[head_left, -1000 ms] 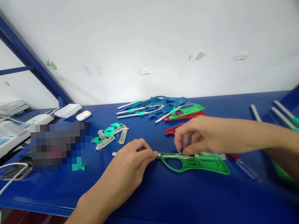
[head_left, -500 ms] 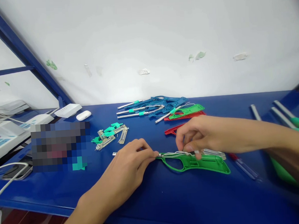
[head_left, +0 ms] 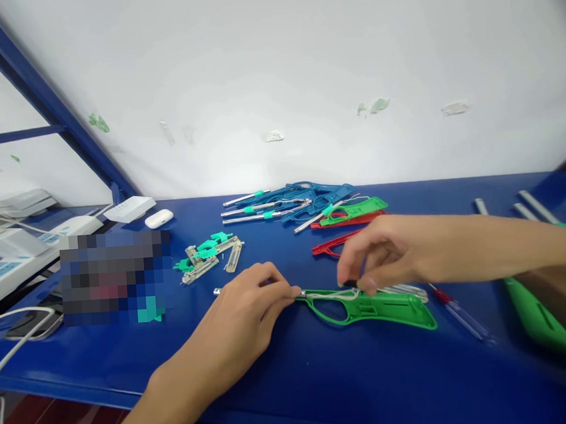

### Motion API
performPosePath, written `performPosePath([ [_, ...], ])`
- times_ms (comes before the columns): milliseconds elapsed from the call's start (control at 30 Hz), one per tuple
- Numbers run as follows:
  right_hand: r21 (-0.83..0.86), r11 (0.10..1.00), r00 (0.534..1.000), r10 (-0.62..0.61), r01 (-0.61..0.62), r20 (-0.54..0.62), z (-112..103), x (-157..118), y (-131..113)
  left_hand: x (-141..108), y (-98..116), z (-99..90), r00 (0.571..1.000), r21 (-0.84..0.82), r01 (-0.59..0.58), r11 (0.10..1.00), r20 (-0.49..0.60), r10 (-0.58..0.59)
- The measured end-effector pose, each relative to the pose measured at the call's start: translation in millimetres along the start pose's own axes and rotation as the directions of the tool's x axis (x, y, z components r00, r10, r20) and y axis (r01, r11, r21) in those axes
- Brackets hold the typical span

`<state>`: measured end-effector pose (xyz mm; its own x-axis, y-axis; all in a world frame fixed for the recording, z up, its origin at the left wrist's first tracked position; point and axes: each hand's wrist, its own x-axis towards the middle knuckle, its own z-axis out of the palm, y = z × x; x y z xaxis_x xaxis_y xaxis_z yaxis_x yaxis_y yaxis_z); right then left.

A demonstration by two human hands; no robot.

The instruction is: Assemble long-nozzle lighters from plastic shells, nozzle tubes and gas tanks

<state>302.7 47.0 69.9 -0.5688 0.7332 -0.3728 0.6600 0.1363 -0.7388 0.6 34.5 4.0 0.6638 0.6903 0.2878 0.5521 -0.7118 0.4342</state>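
A green lighter half-shell [head_left: 389,311] lies on the blue table, its open inner side up and its trigger loop towards the left. My left hand [head_left: 250,310] is closed around the metal lighter tube [head_left: 217,291], whose tip sticks out on the far side; most of the tube is hidden under the hand. White wires [head_left: 329,294] run from the tube along the top of the shell. Over the shell, my right hand [head_left: 386,257] pinches a small black part [head_left: 351,284] at the wires' end. Partly behind the shell lies a clear fuel tank [head_left: 412,291].
Blue lighter shells [head_left: 327,196] with metal tubes lie by the wall, near red shell halves [head_left: 335,244]. Clear tanks and teal pieces [head_left: 208,245] are left of centre. A red-and-clear screwdriver [head_left: 462,316] and green lighters [head_left: 541,318] lie right. A power strip [head_left: 68,231] stands left.
My right hand has shifted slightly right and turned the small black part, which now shows at the fingertips above the shell. The left hand stays in place on the tube.
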Motion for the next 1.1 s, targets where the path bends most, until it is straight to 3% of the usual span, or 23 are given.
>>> performPosePath([
  [333, 0.027, 0.996, 0.996, 0.078, -0.079, 0.039, 3, 3, 0, 1, 0, -0.2, 1.000, -0.006, 0.001, 1.000, 0.010, -0.001],
  [1100, 0.120, 0.992, 0.996, 0.014, -0.025, 0.092, 12, 16, 2, 2, 1, -1.5, 1.000, -0.015, -0.012, 1.000, 0.012, 0.012],
])
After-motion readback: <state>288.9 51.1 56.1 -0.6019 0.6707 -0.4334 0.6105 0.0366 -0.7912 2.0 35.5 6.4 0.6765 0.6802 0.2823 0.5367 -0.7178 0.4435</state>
